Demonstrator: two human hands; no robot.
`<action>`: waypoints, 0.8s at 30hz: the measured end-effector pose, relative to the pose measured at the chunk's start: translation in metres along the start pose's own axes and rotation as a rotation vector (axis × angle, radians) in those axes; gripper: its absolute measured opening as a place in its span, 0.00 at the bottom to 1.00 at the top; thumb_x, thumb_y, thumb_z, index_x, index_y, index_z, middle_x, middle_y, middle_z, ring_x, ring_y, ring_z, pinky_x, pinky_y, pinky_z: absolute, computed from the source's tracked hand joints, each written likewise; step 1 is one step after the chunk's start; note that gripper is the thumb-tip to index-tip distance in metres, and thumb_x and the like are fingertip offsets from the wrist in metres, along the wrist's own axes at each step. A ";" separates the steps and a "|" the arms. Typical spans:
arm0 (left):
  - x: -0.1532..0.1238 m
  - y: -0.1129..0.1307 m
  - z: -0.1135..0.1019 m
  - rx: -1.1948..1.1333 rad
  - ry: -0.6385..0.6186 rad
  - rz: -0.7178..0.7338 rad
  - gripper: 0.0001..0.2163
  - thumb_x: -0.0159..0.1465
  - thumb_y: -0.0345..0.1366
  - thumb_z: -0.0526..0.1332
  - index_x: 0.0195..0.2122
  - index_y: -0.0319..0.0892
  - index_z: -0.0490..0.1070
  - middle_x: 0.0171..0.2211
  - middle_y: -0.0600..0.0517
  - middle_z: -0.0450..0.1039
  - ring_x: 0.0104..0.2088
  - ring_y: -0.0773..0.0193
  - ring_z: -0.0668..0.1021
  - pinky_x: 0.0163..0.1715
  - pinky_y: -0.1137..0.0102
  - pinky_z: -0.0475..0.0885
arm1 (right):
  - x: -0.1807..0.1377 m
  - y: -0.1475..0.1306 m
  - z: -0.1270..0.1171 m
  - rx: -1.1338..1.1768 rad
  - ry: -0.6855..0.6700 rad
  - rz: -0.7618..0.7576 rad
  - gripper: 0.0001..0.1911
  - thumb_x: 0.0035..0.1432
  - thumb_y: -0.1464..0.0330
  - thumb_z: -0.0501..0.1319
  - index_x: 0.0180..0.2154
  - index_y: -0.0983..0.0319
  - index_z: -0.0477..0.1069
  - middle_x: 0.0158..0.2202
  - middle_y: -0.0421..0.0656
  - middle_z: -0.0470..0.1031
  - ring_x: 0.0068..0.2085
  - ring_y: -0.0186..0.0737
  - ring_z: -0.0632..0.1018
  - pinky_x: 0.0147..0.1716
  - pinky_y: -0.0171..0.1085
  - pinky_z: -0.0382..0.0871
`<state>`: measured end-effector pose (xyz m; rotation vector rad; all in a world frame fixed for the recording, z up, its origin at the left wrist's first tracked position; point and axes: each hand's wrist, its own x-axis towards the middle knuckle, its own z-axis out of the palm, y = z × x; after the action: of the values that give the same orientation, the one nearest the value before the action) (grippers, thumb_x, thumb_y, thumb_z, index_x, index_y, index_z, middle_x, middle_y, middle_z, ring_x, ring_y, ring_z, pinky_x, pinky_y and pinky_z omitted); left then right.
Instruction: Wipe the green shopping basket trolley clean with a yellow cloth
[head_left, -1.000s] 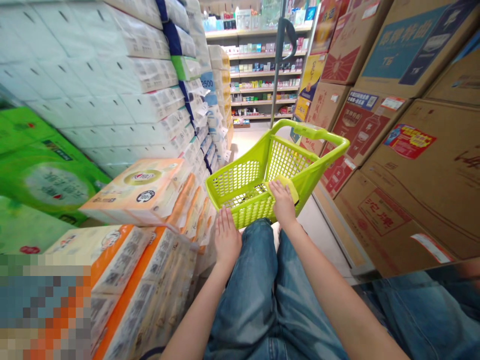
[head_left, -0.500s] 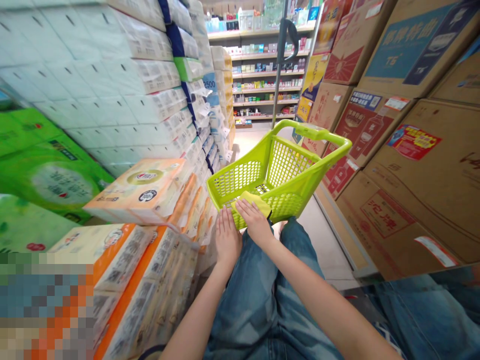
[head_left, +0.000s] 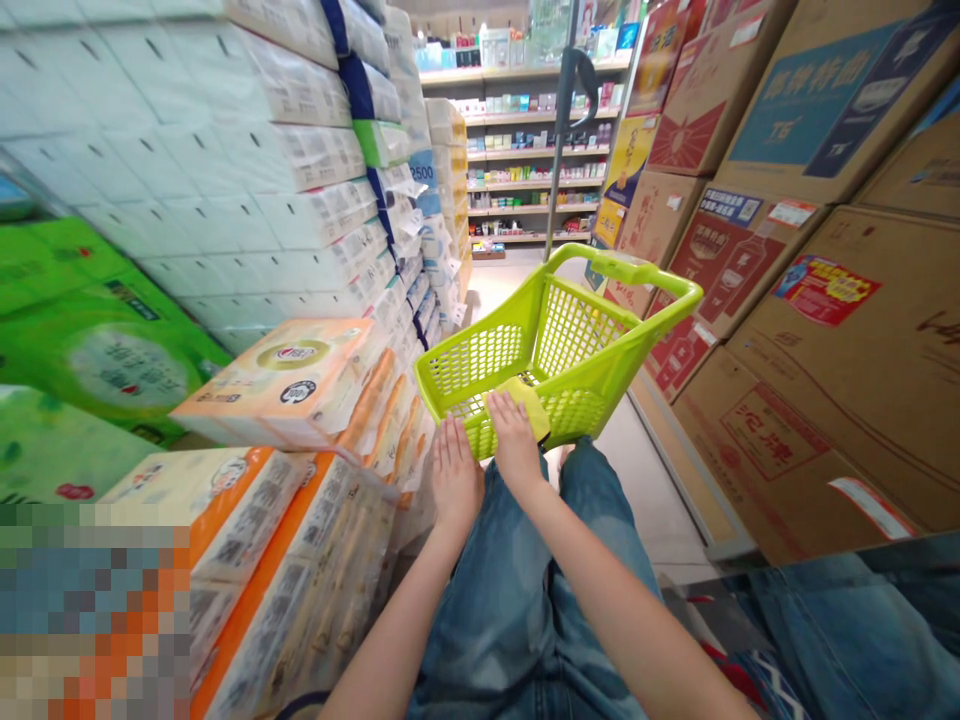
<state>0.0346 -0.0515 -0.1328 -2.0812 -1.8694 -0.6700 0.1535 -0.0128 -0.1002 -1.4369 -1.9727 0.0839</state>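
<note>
A lime-green plastic shopping basket (head_left: pixel 585 320) with mesh walls and a raised handle stands tilted in front of my knees. Over its near left corner lies my left hand (head_left: pixel 456 475), fingers together and hooked on the rim; the thumb is hidden. My right hand (head_left: pixel 516 440) presses a yellow cloth (head_left: pixel 532 408) against the near rim, a little right of the left hand. The cloth sticks out beyond the fingers and has a dark edge at its lower right. The palm side of both hands is out of sight.
Tissue packs (head_left: pixel 285 370) stack closely on the left, with green packs (head_left: pixel 135 340) beyond. Cardboard cartons (head_left: pixel 840 360) rise on the right. Behind the basket stand a metal pole (head_left: pixel 559 170) and shelves (head_left: pixel 517 150) of small goods. Another person's jeans (head_left: pixel 862 620) show at lower right.
My right hand has slid right along the near rim with the yellow cloth, away from my left hand. The left hand stays on the basket corner.
</note>
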 end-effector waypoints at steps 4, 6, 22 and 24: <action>0.001 0.000 0.002 0.025 -0.019 -0.025 0.31 0.66 0.26 0.49 0.71 0.30 0.45 0.71 0.36 0.48 0.72 0.53 0.52 0.69 0.56 0.55 | -0.009 -0.031 0.017 0.025 -0.057 -0.124 0.31 0.62 0.80 0.49 0.65 0.66 0.61 0.67 0.50 0.64 0.70 0.44 0.60 0.69 0.50 0.54; 0.000 -0.001 0.003 0.019 -0.018 -0.012 0.31 0.66 0.26 0.50 0.71 0.29 0.45 0.72 0.35 0.47 0.72 0.52 0.52 0.69 0.55 0.55 | -0.009 -0.027 0.014 0.024 -0.079 -0.177 0.32 0.61 0.81 0.49 0.66 0.65 0.61 0.67 0.48 0.64 0.69 0.43 0.61 0.69 0.48 0.54; -0.001 0.001 0.000 -0.026 0.010 0.008 0.37 0.63 0.27 0.54 0.71 0.25 0.40 0.71 0.32 0.46 0.72 0.48 0.50 0.68 0.53 0.56 | 0.009 0.040 -0.023 -0.054 0.080 0.093 0.39 0.52 0.86 0.45 0.65 0.67 0.61 0.67 0.49 0.64 0.70 0.43 0.59 0.70 0.51 0.50; -0.001 0.000 0.001 -0.018 0.013 -0.001 0.35 0.64 0.27 0.53 0.71 0.26 0.40 0.71 0.33 0.47 0.72 0.49 0.51 0.68 0.54 0.56 | 0.001 0.010 -0.005 -0.010 0.037 0.032 0.37 0.55 0.84 0.46 0.66 0.66 0.60 0.67 0.49 0.64 0.70 0.44 0.59 0.70 0.51 0.52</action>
<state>0.0350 -0.0515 -0.1344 -2.0819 -1.8646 -0.7016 0.1642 -0.0097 -0.1000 -1.4659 -1.9232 0.0608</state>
